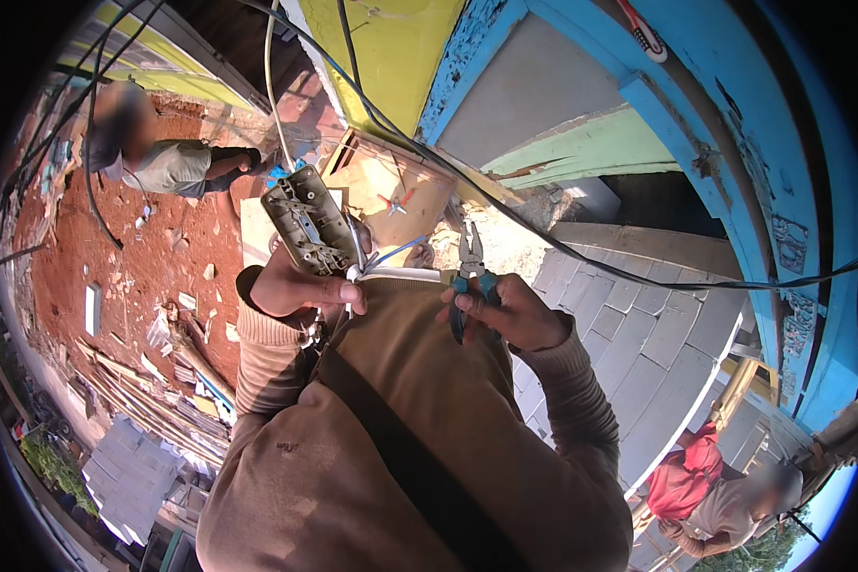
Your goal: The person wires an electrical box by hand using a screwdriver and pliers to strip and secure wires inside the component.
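Observation:
My left hand is closed at the lower end of an open grey electrical box, with its hollow, ribbed inside facing up. Its thumb lies against a white cable that runs right from the box, its far end close to the pliers. A thin blue wire sticks out beside the white cable. My right hand grips combination pliers with dark and teal handles; the jaws point away from me and look slightly apart. Some of the left fingers are hidden behind the box.
Red-handled pliers lie on a wooden board ahead. Black cables cross overhead. One person is at far left on red soil, another at lower right. Grey blocks lie at right, by a blue frame.

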Demonstrator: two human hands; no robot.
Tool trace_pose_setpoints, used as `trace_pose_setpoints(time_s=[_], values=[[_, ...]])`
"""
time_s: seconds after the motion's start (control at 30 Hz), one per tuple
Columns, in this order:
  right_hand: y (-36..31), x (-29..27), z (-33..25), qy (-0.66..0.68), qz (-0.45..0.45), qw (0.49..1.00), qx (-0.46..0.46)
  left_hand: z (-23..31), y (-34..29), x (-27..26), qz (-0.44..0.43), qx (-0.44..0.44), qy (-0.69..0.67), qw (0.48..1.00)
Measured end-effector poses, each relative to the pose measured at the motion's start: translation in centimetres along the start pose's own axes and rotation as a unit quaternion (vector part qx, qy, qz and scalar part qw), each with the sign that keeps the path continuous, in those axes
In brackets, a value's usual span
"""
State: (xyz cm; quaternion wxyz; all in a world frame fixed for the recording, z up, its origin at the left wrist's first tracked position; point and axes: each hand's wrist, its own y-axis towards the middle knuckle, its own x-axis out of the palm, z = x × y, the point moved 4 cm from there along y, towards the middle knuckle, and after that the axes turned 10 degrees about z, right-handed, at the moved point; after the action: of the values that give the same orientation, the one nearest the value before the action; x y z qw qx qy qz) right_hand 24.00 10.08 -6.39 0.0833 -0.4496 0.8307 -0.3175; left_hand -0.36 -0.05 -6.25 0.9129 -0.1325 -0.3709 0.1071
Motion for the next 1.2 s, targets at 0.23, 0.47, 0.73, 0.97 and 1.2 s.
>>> trace_pose_setpoints(time_s=[0.23, 0.47, 0.73, 0.97, 1.2], values=[[0.1, 1.1, 2.0, 0.060, -0.066, 0.996, -0.009, 0.0, 0.8, 1.3, 0.014, -0.022, 0.057, 0.998], [0.0, 0.6, 0.3, 0.047, 0.046, 0.993, -0.095, 0.6, 1.0, 2.5, 0.027, -0.021, 0.112, 0.993], [-1.3, 0.9, -2.9, -0.196, 0.203, 0.935, -0.215, 0.6, 1.1, 3.4, 0.036, -0.012, 0.110, 0.993], [-1.6, 1.3, -4.0, -0.227, 0.236, 0.910, -0.256, 0.5, 0.9, 3.3, 0.030, -0.026, 0.121, 0.992], [-1.7, 1.2, -3.8, -0.217, 0.246, 0.914, -0.239, 0.1, 0.8, 3.4, 0.035, -0.043, 0.118, 0.992]])
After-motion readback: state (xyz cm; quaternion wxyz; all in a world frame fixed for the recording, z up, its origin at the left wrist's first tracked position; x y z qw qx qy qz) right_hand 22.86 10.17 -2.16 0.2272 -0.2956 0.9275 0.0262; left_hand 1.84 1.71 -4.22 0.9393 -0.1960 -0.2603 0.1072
